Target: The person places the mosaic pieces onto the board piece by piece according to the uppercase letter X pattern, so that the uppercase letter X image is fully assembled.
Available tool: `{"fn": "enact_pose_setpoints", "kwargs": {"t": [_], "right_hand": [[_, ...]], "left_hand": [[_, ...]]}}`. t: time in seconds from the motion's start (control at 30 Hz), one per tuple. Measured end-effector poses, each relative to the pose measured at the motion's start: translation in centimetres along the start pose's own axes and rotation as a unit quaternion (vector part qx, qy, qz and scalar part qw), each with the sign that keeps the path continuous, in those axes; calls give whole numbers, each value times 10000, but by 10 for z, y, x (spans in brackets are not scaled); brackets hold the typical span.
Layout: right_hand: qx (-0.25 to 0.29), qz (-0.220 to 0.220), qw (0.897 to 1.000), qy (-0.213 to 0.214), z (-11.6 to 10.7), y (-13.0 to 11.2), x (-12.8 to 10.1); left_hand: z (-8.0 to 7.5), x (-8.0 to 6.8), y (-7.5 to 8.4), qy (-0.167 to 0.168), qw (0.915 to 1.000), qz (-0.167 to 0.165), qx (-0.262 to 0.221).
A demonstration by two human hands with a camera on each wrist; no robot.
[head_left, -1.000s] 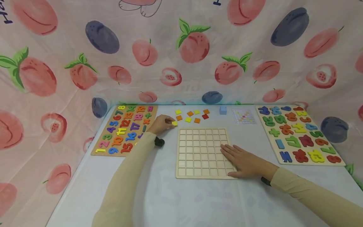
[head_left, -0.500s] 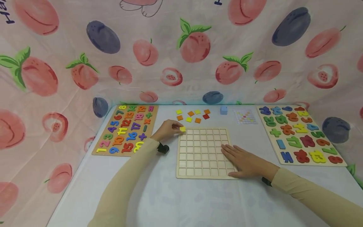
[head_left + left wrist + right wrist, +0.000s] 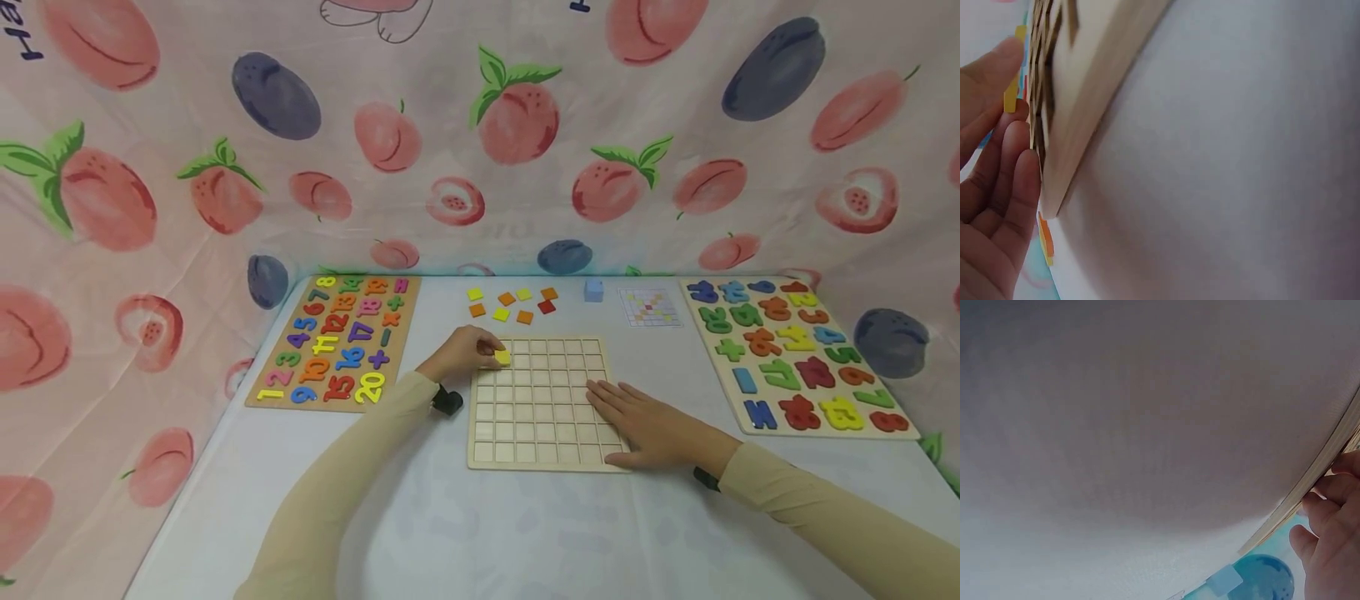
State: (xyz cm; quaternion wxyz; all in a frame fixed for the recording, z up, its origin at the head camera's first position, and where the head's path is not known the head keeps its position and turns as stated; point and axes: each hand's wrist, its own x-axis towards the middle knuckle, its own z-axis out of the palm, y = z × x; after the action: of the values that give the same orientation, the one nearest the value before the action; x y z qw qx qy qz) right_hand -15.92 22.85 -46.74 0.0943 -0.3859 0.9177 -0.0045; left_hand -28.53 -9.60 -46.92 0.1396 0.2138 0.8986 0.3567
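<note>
My left hand (image 3: 467,353) pinches a yellow square tile (image 3: 502,357) over the upper left squares of the wooden grid board (image 3: 542,468). In the left wrist view the tile (image 3: 1013,78) stands on edge between thumb and fingers, beside the board's edge (image 3: 1094,103). My right hand (image 3: 654,427) rests on the right side of the board, its fingers straight and lying over the lower right squares. In the right wrist view the right hand's fingers (image 3: 1329,503) lie along the board's edge.
Behind the board lie loose yellow, orange and red tiles (image 3: 525,317). A blue block (image 3: 593,291) and a printed grid card (image 3: 649,307) are to their right. Number boards stand at the left (image 3: 330,342) and right (image 3: 798,358). A fruit-print cloth hangs behind.
My left hand has carried the yellow tile from left of the board, near the loose tiles, rightward and closer, over the upper left squares. My right hand has stayed on the board.
</note>
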Motion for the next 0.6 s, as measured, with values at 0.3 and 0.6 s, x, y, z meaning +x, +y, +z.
{"fn": "enact_pose_setpoints", "kwargs": {"t": [0.3, 0.6], "right_hand": [[-21, 27, 10000, -23, -1, -1, -1], [-20, 23, 10000, -28, -3, -2, -1]], "left_hand": [[2, 2, 6, -109, 9996, 32, 257], [1, 4, 8, -164, 9986, 159, 478]]}}
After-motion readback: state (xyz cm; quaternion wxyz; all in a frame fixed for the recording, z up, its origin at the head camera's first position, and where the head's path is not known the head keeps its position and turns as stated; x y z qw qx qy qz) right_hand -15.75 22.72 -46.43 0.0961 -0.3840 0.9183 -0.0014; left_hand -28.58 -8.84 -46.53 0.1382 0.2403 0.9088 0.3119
